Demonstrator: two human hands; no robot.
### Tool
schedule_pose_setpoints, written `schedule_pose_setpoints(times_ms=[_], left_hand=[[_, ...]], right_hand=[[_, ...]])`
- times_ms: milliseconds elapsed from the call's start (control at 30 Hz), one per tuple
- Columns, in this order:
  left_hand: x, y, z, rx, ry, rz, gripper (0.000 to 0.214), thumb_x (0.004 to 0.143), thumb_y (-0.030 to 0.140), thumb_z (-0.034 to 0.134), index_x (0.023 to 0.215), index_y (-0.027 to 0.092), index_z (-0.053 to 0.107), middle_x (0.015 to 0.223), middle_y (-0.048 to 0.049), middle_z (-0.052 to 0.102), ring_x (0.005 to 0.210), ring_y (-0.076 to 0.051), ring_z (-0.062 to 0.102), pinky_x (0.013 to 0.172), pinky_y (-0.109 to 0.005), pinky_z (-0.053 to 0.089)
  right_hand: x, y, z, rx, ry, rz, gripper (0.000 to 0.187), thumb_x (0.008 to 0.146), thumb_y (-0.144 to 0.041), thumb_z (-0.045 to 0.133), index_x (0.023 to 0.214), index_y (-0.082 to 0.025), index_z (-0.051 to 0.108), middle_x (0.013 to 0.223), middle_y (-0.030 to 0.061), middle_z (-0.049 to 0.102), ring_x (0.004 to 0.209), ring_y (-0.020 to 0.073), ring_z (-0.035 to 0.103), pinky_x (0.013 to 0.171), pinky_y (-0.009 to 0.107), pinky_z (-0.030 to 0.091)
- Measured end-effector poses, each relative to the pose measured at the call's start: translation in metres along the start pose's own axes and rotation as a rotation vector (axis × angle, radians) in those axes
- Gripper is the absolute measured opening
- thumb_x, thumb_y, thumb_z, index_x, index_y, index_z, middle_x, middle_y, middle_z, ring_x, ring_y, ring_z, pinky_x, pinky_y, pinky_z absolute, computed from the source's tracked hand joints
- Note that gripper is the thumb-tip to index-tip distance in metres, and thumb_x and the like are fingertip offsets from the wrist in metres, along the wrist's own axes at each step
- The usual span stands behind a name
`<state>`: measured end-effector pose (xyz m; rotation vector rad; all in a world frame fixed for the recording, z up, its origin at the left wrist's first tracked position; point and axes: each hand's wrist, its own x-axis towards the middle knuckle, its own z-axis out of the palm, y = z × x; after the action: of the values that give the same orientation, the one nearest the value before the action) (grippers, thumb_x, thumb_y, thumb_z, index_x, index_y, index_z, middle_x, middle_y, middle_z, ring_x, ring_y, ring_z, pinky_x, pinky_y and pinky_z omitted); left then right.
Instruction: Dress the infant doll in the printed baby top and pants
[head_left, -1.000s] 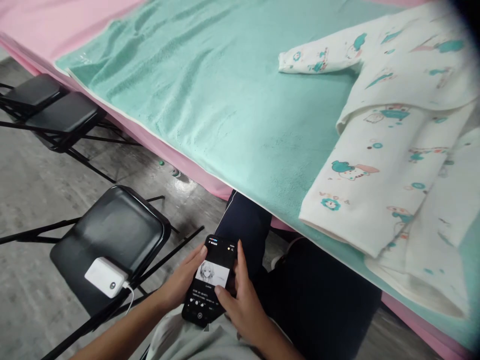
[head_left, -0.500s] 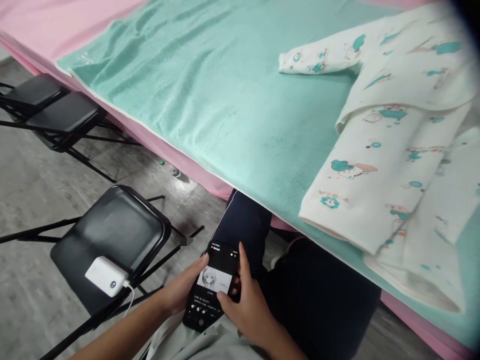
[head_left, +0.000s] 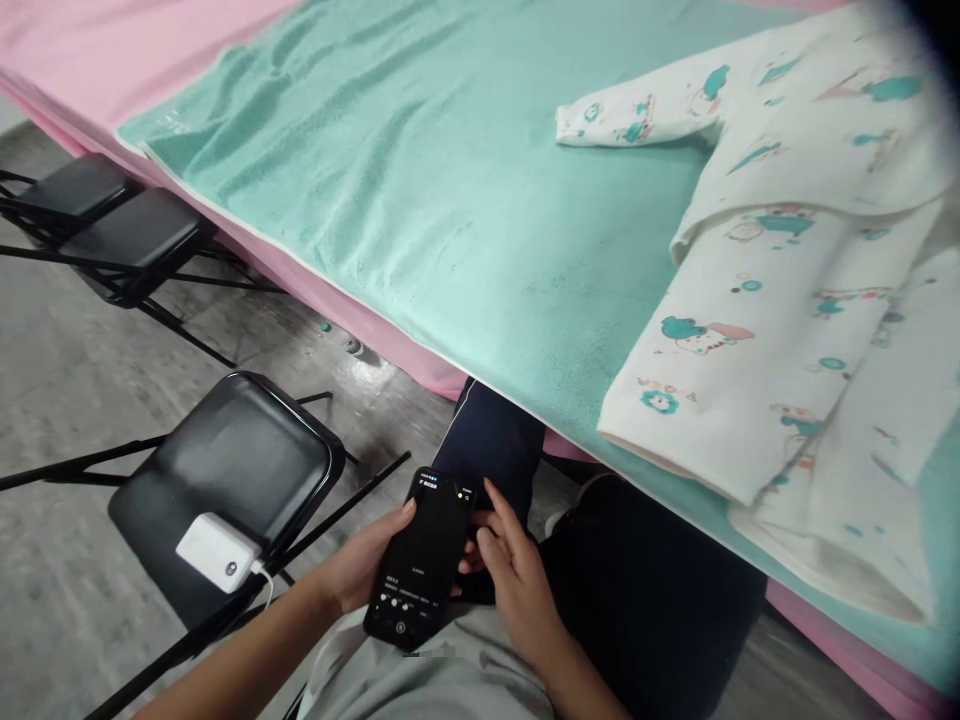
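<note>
My left hand (head_left: 370, 557) grips a black smartphone (head_left: 421, 555) from its left side, thumb along the edge, fingertips showing past the right edge. The phone's screen is mostly dark, with small text and icons at its top and bottom. Close by the phone's right edge is my right hand (head_left: 516, 570), its index finger stretched out and its thumb off the screen; nothing shows in it. Both hands are over my lap, below the table edge. On the table to the right lies a white printed long-sleeved garment (head_left: 720, 350), apart from both hands.
A green cloth (head_left: 480, 220) covers the table over a pink cloth (head_left: 135, 50). At the left, a black folding chair (head_left: 240, 440) carries a white power bank (head_left: 217, 552) with a cable. More black folding chairs (head_left: 135, 240) stand behind it. A small bottle (head_left: 354, 346) is on the floor.
My right thumb has lifted from the screen, and the right hand has shifted slightly right of the phone. The black-and-white drawing on the screen has given way to black.
</note>
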<state>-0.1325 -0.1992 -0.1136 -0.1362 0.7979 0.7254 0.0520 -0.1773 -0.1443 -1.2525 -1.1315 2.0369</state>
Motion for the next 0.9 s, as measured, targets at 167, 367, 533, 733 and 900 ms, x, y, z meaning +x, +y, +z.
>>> schedule_pose_setpoints(times_ms=[167,367,533,733,900], left_hand=[[-0.006,0.015,-0.003,0.152,0.049,0.059,0.043,0.085,0.044,0.042,0.109,0.012,0.058,0.102,-0.0171,0.063,0.089,-0.028,0.062,0.08,-0.046,0.046],[-0.008,0.019,-0.004,0.206,0.088,0.05,0.041,0.085,0.043,0.044,0.105,0.011,0.059,0.101,-0.0181,0.063,0.088,-0.029,0.062,0.079,-0.046,0.047],[-0.006,0.018,-0.007,0.188,0.077,0.049,0.04,0.087,0.037,0.041,0.108,0.008,0.058,0.105,-0.0207,0.062,0.092,-0.033,0.061,0.083,-0.053,0.043],[-0.007,0.02,-0.004,0.204,0.066,0.051,0.039,0.088,0.035,0.038,0.108,0.007,0.057,0.105,-0.0213,0.061,0.092,-0.033,0.06,0.084,-0.054,0.042],[-0.006,0.02,-0.005,0.199,0.082,0.054,0.031,0.086,0.028,0.042,0.106,0.01,0.056,0.102,-0.0189,0.063,0.09,-0.031,0.061,0.083,-0.054,0.043]], right_hand=[[0.006,0.006,-0.017,0.005,0.102,-0.033,0.044,0.088,-0.041,0.042,0.127,-0.021,0.039,0.097,0.0059,0.059,0.073,0.0133,0.062,0.07,0.029,0.05],[0.013,0.025,-0.033,-0.02,0.199,0.015,0.031,0.086,-0.045,0.043,0.082,-0.017,0.053,0.072,0.0007,0.056,0.06,0.0115,0.058,0.059,0.024,0.045],[0.018,0.037,-0.037,-0.09,0.237,0.058,0.039,0.084,-0.049,0.045,0.061,-0.017,0.045,0.055,-0.003,0.045,0.05,0.0088,0.046,0.051,0.021,0.037],[0.018,0.042,-0.034,-0.134,0.237,0.114,0.04,0.083,-0.052,0.043,0.061,-0.018,0.04,0.056,-0.0043,0.04,0.049,0.0084,0.039,0.047,0.021,0.032],[0.019,0.045,-0.035,-0.145,0.244,0.102,0.039,0.084,-0.05,0.043,0.062,-0.018,0.04,0.056,-0.0045,0.038,0.049,0.0079,0.037,0.047,0.02,0.031]])
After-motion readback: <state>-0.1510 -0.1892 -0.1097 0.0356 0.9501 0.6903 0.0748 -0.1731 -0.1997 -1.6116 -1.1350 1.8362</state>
